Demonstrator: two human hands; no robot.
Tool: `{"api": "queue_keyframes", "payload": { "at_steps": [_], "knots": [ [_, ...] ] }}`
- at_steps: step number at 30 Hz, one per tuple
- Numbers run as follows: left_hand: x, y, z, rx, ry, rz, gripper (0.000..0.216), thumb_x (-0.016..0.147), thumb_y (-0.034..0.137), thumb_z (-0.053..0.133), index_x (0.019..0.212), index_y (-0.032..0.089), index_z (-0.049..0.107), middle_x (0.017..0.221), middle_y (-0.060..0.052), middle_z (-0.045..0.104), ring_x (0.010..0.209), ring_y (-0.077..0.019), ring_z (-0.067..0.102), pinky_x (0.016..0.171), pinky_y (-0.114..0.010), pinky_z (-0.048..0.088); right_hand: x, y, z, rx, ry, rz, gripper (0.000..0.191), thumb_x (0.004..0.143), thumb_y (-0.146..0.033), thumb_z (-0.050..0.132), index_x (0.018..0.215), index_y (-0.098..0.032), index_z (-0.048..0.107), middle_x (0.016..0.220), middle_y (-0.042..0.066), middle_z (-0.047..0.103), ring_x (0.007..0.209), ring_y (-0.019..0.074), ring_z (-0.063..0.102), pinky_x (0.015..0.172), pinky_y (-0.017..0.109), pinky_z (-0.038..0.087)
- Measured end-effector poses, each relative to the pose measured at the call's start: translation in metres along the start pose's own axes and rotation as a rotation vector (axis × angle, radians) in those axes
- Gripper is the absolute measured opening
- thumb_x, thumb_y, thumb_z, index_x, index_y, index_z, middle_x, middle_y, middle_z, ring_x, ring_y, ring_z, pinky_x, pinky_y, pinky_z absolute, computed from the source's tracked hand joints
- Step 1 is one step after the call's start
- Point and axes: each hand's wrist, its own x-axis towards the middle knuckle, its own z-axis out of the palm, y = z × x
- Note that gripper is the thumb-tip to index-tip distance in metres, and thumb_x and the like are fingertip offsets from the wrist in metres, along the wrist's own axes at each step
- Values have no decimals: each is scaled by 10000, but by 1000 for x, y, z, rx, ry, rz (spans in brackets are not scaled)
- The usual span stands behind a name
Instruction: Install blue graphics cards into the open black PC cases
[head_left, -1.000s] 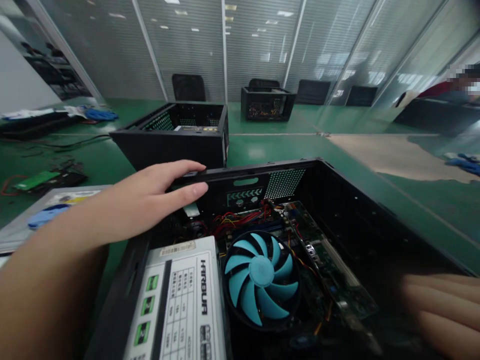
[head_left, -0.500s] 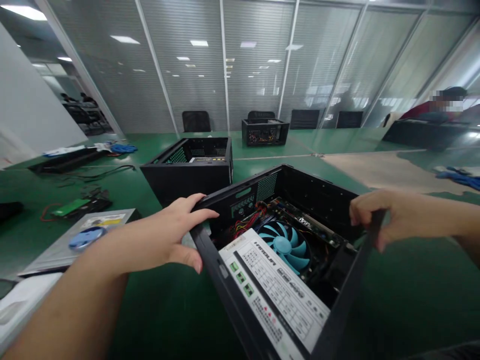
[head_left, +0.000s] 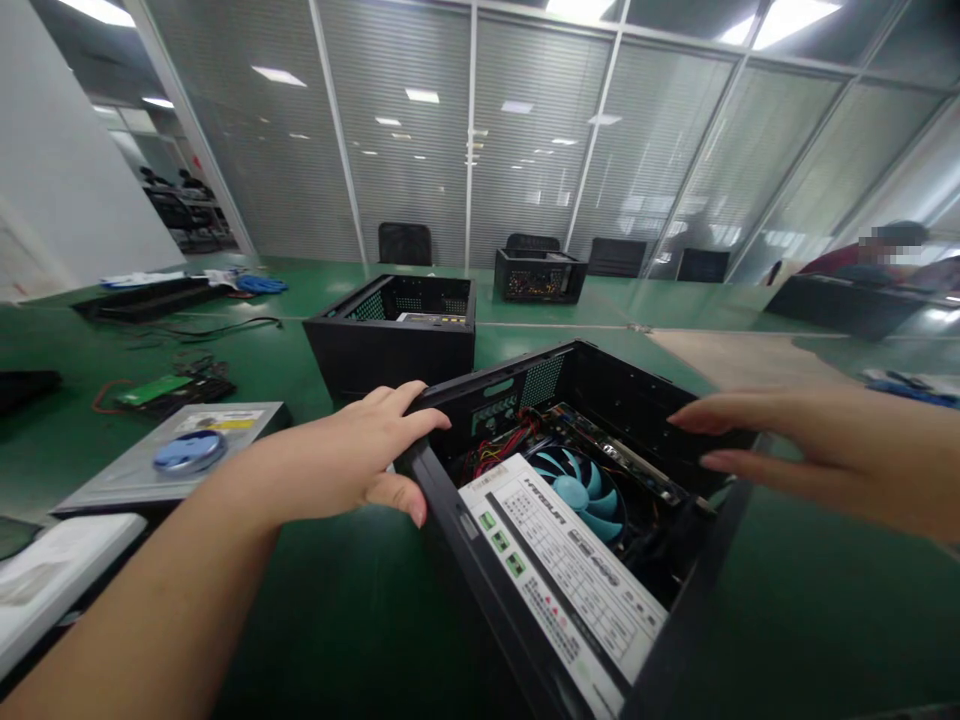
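Black PC case [head_left: 630, 395] sat open-topped on green table [head_left: 840, 610], left hand [head_left: 367, 450] held its left corner, right hand [head_left: 832, 450] had fingers and thumb apart at the right rim, contact unclear, labelled power supply [head_left: 570, 580] and teal fan [head_left: 572, 493] sat inside, second case [head_left: 390, 360] stood beyond.

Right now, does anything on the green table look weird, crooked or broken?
Nothing looks spilled or clearly broken. The open black computer case touched by the left hand sits crooked, turned at an angle to the table seam. Also, a round blue object lies on a silver metal box, an odd spot perhaps.
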Motion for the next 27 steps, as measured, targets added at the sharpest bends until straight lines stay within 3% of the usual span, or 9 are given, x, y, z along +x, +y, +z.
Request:
{"api": "queue_keyframes", "payload": {
  "at_steps": [3,7,11,14,17,19,21,23,27],
  "knots": [
    [0,2,-1,-8,-14,-4,985,928,735,876,1750,313,536,1918,-235,290,1779,-496,338,1379,-640,461,59,-26,-5,-33,-267,84,677,1091,-587,566,1616,-189,722,1466,199,806,1275,415,799,1095,567,642],
    [1,1,-2,-37,-17,-12,914,957,701,864,1733,327,558,1928,-228,273,1792,-504,310,1394,-660,429,106,-48,23,-92,-352,128,545,1132,-552,614,1450,-143,784,1320,214,838,1183,371,824,1005,483,647],
    [1,-2,2,-57,-17,-2,818,1003,635,837,1719,337,576,1934,-229,262,1796,-511,304,1388,-666,426,119,-64,46,-189,-461,154,444,1131,-538,733,1346,-153,779,1307,149,807,1180,297,793,1062,520,654],
    [0,-5,8,-67,32,30,960,933,792,835,1735,341,564,1941,-250,238,1785,-558,295,1364,-733,412,121,-72,51,-215,-501,147,410,1121,-488,780,1393,-182,754,1345,110,778,1182,268,774,1058,517,671],
    [1,-7,11,-41,175,123,1102,827,925,811,1754,391,547,1966,-206,193,1810,-577,194,1404,-845,191,121,-75,50,-225,-500,140,372,1123,-466,782,1356,-177,765,1312,105,784,1155,260,778,1037,499,678],
    [4,-11,12,-86,235,251,1026,843,920,785,1719,424,585,1942,-145,318,1814,-510,245,1449,-784,97,119,-74,49,-231,-469,153,361,1124,-478,778,1317,-174,774,1283,100,790,1132,252,780,1034,493,677],
    [10,-18,14,-226,232,382,887,876,918,758,1586,389,711,1753,-102,625,1679,-405,511,1443,-597,271,117,-72,48,-235,-413,172,330,1134,-462,757,1282,-167,777,1264,101,798,1123,251,783,1036,493,668],
    [17,-25,18,-382,286,482,816,822,969,776,1279,297,844,1322,-71,851,1299,-307,730,1200,-411,494,113,-69,46,-225,-341,185,263,1139,-379,705,1243,-149,780,1247,144,814,1118,283,796,996,477,650],
    [27,-34,29,-467,445,575,782,727,980,866,876,217,772,861,-24,783,895,-215,663,971,-363,484,100,-64,31,-174,-177,205,262,1105,-293,566,1230,-140,737,1157,237,830,1049,385,819,799,442,542]
  ]
}}
